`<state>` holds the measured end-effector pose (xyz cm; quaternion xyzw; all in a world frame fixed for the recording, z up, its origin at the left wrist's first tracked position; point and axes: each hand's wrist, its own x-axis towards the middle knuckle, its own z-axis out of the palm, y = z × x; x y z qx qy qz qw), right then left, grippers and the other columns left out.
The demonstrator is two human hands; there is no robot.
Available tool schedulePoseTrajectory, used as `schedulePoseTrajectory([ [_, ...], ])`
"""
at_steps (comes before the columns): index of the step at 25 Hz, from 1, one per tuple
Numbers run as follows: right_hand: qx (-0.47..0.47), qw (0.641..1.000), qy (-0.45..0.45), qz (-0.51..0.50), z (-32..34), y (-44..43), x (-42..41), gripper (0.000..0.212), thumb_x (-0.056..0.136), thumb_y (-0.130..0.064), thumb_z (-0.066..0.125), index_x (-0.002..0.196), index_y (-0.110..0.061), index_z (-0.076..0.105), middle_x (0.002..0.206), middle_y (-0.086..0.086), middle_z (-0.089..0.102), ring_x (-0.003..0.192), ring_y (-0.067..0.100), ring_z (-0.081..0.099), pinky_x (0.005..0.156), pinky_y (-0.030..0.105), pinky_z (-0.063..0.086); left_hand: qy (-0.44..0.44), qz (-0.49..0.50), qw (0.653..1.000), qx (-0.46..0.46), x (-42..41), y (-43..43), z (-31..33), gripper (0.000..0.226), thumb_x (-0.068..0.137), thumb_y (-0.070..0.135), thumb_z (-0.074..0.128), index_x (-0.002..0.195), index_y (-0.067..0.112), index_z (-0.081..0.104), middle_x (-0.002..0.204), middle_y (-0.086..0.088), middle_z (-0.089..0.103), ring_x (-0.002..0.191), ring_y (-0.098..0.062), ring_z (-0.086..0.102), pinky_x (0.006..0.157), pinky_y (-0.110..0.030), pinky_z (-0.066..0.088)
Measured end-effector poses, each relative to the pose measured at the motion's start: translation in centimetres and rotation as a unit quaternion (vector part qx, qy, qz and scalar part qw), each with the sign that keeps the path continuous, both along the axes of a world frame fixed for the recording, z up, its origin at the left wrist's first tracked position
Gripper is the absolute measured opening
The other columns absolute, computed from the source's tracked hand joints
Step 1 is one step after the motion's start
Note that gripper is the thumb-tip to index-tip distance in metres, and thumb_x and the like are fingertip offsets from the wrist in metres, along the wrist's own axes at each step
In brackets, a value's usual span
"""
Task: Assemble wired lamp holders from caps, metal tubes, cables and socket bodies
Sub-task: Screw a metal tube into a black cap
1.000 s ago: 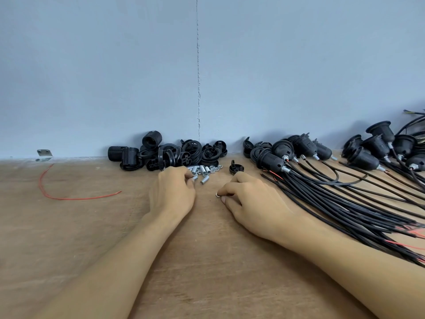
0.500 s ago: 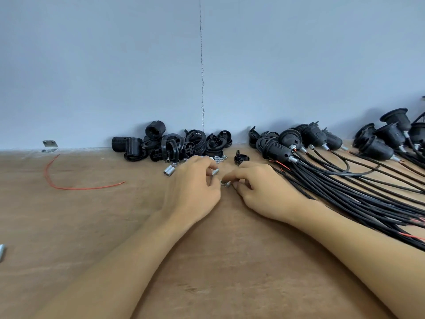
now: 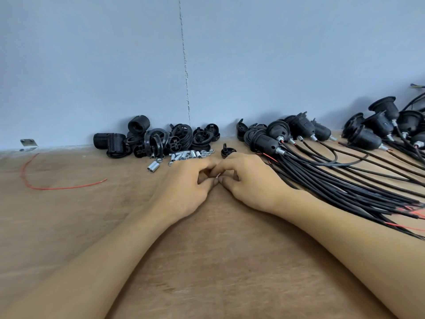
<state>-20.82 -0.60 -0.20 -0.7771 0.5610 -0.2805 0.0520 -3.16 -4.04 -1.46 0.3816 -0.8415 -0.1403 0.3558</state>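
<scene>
Hands meet mid-table: left hand (image 3: 190, 180), at tube pile (image 3: 184, 155) a sec ago, now fingertip to fingertip w/ right hand (image 3: 249, 180). Both sets of fingers (image 3: 204, 168) curled, pinching small metal piece (image 3: 217, 175) low over table (image 3: 207, 249). Likely tube being mated w/ small ring, an early step; loose cap (image 3: 227, 151) and cables (image 3: 345, 187) untouched. Piece nearly all covered; one part or two, can't tell. Finished holders (image 3: 299, 132) cut off at right edge.
</scene>
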Motion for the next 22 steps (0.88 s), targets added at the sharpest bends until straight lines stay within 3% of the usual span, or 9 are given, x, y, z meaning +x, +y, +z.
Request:
schedulePoseTrajectory([
  [3,0.012,1.0,-0.018,-0.006,0.07,-0.3,-0.57,0.012,0.09,-0.028,0.068,0.101,-0.035,0.07,0.093,-0.014,0.061,0.079,0.004,0.054,0.081,0.034,0.051,0.02,0.009,0.999,0.028,0.08,-0.06,-0.2,0.041,0.086,0.015,0.076,0.11,0.047,0.067,0.081,0.033,0.066,0.06,0.007,0.059,0.064,-0.006,0.043],
  [6,0.008,1.0,-0.01,-0.019,-0.08,-0.45,-0.87,0.013,0.091,-0.034,0.068,0.103,-0.03,0.072,0.088,-0.015,0.057,0.076,0.002,0.051,0.075,0.028,0.046,-0.015,0.065,0.998,0.012,0.4,-0.44,-0.41,0.026,0.086,0.027,0.078,0.111,0.032,0.074,0.072,0.021,0.061,0.076,0.004,0.058,0.076,-0.023,0.048],
  [9,0.006,1.0,-0.003,-0.021,-0.07,-0.39,-0.97,0.011,0.093,-0.033,0.067,0.101,-0.029,0.073,0.092,-0.011,0.058,0.08,0.005,0.052,0.075,0.028,0.044,-0.06,0.083,0.995,0.0,0.76,-0.55,-0.35,0.01,0.089,0.036,0.073,0.097,0.032,0.077,0.086,0.015,0.06,0.081,-0.004,0.055,0.074,-0.034,0.048],
  [13,0.01,0.999,-0.015,-0.026,-0.14,-0.37,-0.98,0.009,0.094,-0.033,0.065,0.102,-0.029,0.069,0.088,-0.016,0.057,0.075,-0.001,0.048,0.07,0.024,0.04,-0.049,0.091,0.995,-0.002,0.68,-0.18,-0.36,0.005,0.089,0.031,0.075,0.084,0.033,0.077,0.074,0.016,0.059,0.072,-0.002,0.055,0.068,-0.031,0.045],
  [15,0.014,0.999,-0.037,-0.029,-0.19,-0.33,-0.9,0.009,0.094,-0.033,0.065,0.101,-0.029,0.069,0.076,-0.02,0.056,0.068,-0.006,0.05,0.063,0.018,0.037,-0.001,0.099,0.995,0.027,0.41,-0.18,-0.35,0.008,0.088,0.029,0.075,0.083,0.035,0.076,0.068,0.017,0.063,0.069,0.002,0.058,0.065,-0.025,0.041],
  [18,0.012,0.991,-0.13,-0.002,0.03,-0.21,-0.55,0.003,0.094,-0.027,0.068,0.095,-0.028,0.069,0.071,-0.02,0.059,0.062,-0.008,0.054,0.059,0.009,0.037,0.151,0.089,0.975,0.138,0.12,-0.29,-0.11,0.009,0.089,0.029,0.075,0.083,0.035,0.079,0.075,0.025,0.071,0.07,0.007,0.062,0.064,-0.016,0.041],
  [22,-0.008,0.985,-0.171,0.022,0.36,0.04,-0.22,0.007,0.094,-0.024,0.067,0.098,-0.028,0.071,0.067,-0.029,0.058,0.061,-0.004,0.053,0.061,0.008,0.038,0.287,0.058,0.925,0.24,0.01,-0.01,0.1,0.012,0.091,0.029,0.075,0.084,0.037,0.081,0.071,0.009,0.072,0.059,0.001,0.058,0.054,-0.015,0.045],
])
